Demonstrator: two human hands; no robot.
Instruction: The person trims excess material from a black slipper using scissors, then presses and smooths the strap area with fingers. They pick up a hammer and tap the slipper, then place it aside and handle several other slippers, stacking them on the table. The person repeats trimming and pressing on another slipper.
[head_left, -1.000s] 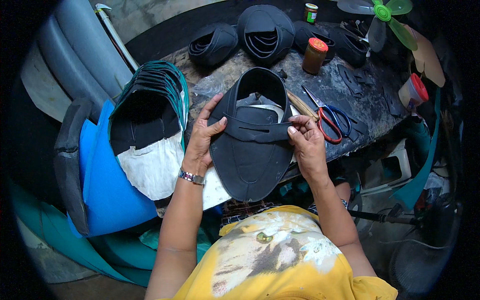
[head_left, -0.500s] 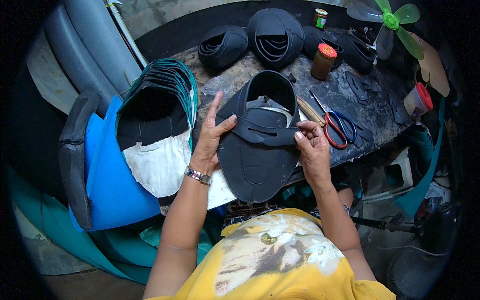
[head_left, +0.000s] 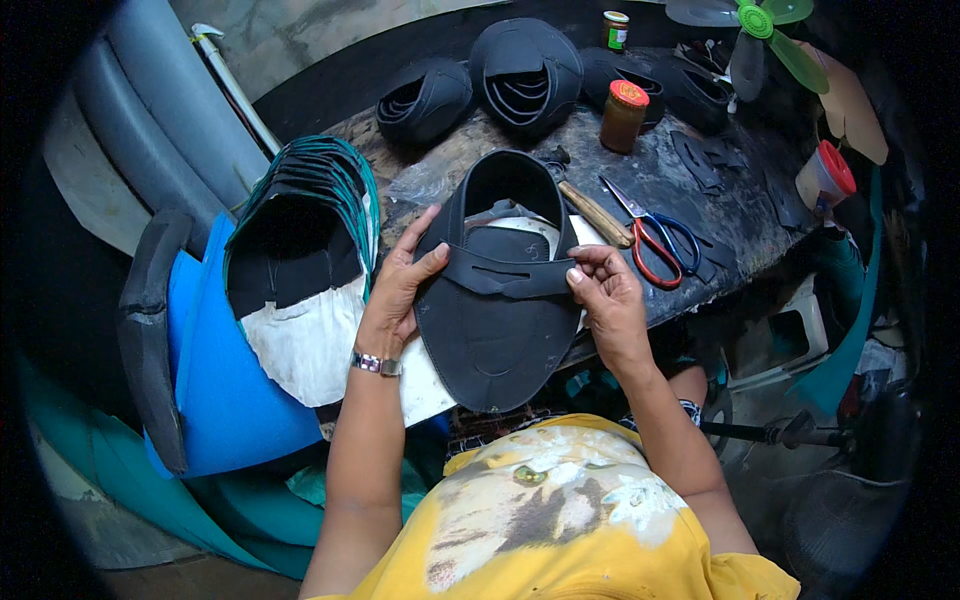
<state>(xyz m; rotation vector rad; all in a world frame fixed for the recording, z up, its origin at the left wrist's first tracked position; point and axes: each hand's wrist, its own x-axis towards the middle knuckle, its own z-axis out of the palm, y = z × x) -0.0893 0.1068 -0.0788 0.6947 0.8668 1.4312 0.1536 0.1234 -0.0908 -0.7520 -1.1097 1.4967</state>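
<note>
I hold a black shoe upper [head_left: 495, 335], flat and rounded, at the front of a dark worktable [head_left: 740, 215]. A black strap piece [head_left: 505, 273] lies across it. My left hand [head_left: 395, 295] grips the upper's left edge, thumb pressing the strap's left end. My right hand [head_left: 605, 300] pinches the strap's right end against the upper's right edge. White lining shows under the upper's top opening.
A stack of black uppers with teal trim [head_left: 300, 235] rests on blue foam sheets [head_left: 215, 390] at left. Red-handled scissors [head_left: 655, 235], a wooden-handled tool [head_left: 595, 212], a brown jar [head_left: 622, 115] and more black uppers [head_left: 525, 70] lie on the table. A small green fan [head_left: 760, 30] stands at the back right.
The upper has settled a little lower toward me. My left thumb has come down onto the strap; both hands stay on the piece.
</note>
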